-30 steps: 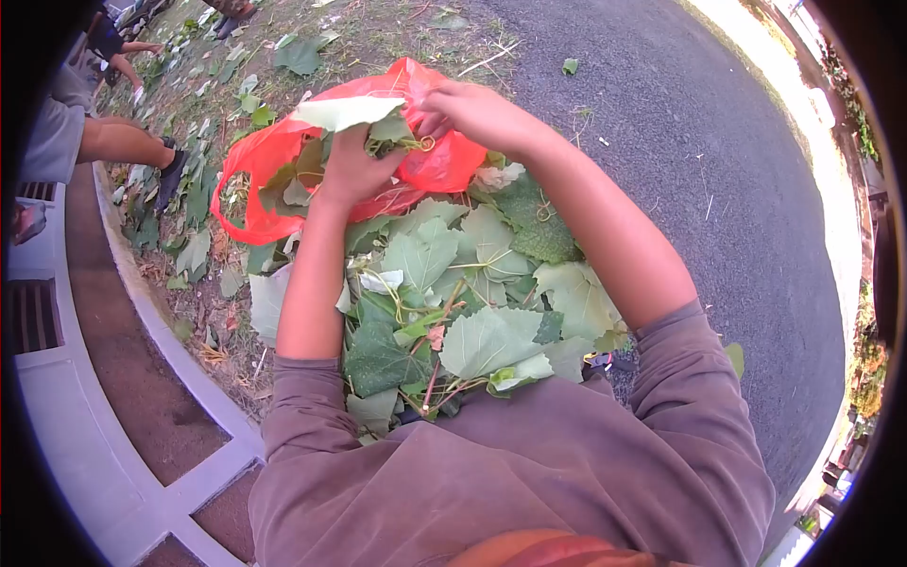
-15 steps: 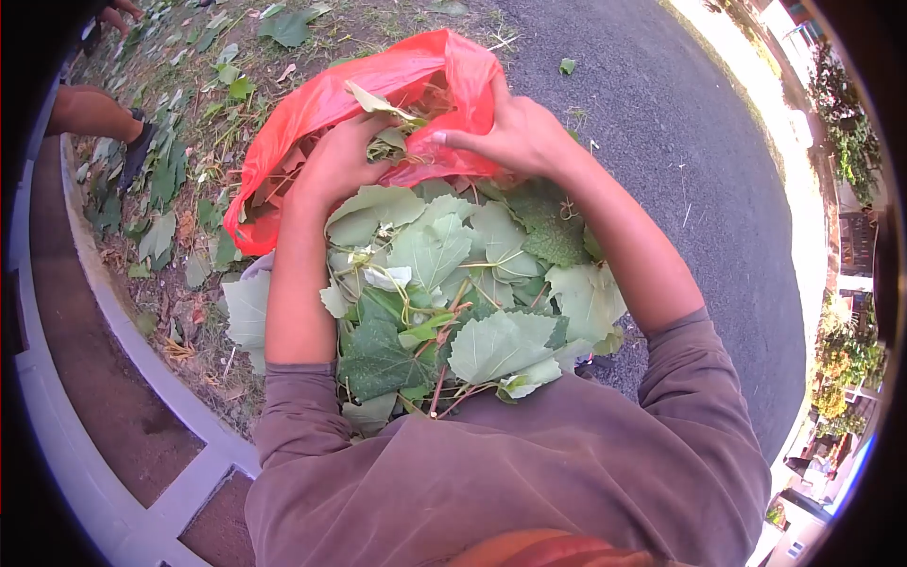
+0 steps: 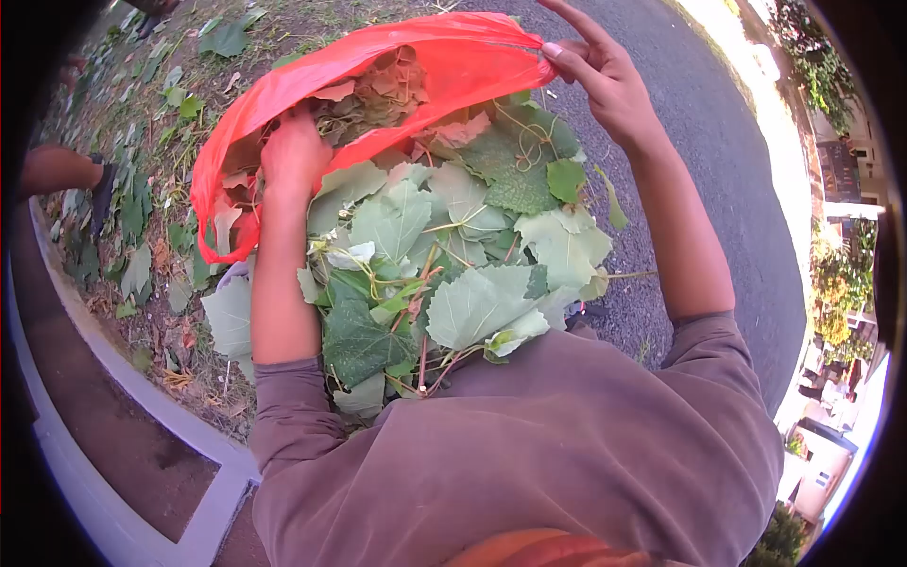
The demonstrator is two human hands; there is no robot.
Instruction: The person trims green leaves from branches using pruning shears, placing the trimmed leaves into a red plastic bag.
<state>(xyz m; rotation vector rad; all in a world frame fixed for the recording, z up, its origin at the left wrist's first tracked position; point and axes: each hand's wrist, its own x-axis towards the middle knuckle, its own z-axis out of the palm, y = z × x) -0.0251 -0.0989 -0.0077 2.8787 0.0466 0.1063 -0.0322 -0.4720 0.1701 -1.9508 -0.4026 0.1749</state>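
A red plastic bag (image 3: 472,59) lies with its mouth spread wide toward me. Dry, pale leaves (image 3: 383,94) show inside it. My left hand (image 3: 295,156) reaches into the bag's mouth near its left side, fingers down among the leaves and mostly hidden. With thumb and fingers, my right hand (image 3: 605,85) pinches the bag's right corner and draws the rim taut, its index finger stretched out. Between my forearms, against my body, is a heap of large green lobed leaves (image 3: 392,227) with stems; whatever carries it is mostly covered.
Fallen leaves litter the grassy ground (image 3: 203,123) on the left, bordered by a concrete curb (image 3: 132,383). Another person's leg (image 3: 61,173) with a dark shoe stands there. Grey asphalt (image 3: 727,217) runs along the right, with plants and buildings beyond.
My right hand has moved up and right with the bag's corner, widening the mouth. The left hand has shifted left and deeper among the leaves. A pale leaf no longer sticks up over the opening.
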